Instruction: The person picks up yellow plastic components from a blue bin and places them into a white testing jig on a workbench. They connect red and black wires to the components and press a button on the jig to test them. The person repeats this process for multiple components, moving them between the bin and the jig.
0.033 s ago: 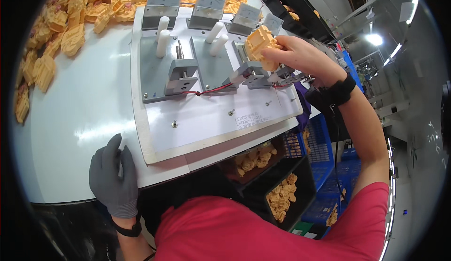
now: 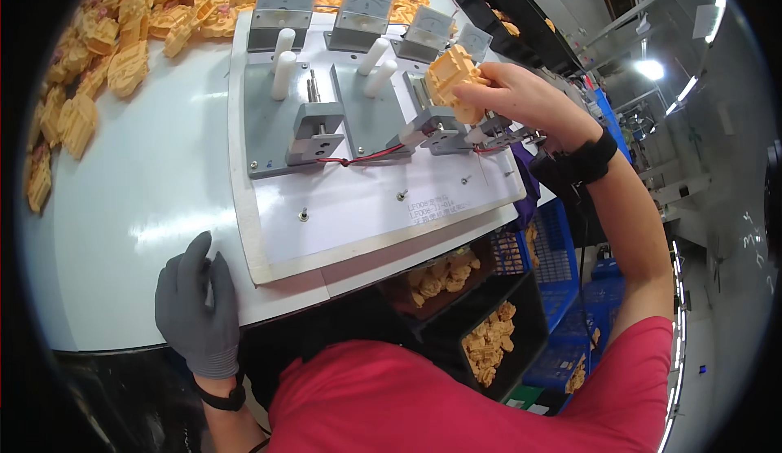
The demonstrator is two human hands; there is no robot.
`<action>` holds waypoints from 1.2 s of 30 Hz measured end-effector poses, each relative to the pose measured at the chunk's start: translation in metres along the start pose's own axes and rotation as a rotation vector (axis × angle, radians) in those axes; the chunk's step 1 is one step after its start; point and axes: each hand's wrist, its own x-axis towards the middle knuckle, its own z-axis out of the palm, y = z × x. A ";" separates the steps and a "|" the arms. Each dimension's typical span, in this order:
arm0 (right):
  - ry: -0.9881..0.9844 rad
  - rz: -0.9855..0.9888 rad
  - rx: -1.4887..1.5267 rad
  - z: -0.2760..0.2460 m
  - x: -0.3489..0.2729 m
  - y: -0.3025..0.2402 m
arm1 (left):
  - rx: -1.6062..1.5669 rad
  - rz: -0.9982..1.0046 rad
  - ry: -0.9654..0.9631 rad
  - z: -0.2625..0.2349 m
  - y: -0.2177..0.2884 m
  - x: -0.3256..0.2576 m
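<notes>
Pinching a yellow plastic part (image 2: 452,78) above the test fixture (image 2: 358,184), right hand (image 2: 521,94); gloved left hand (image 2: 198,310) rests spread on bench (image 2: 122,208)

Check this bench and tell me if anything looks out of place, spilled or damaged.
Nothing stands out as damaged. The yellow parts lie in a loose heap along the table's far edge, not in bins. The right hand holds one yellow part above the test board; the gloved left hand rests on the table.
</notes>
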 end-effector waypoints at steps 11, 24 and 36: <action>0.408 -0.016 0.188 -0.011 -0.062 0.005 | 0.018 -0.011 -0.033 -0.002 0.004 0.000; 0.425 -0.217 0.243 0.100 -0.140 0.021 | -0.013 -0.068 -0.035 0.005 0.006 -0.003; 0.553 -0.170 0.362 0.140 -0.105 0.042 | 0.131 0.017 0.004 0.001 0.004 0.002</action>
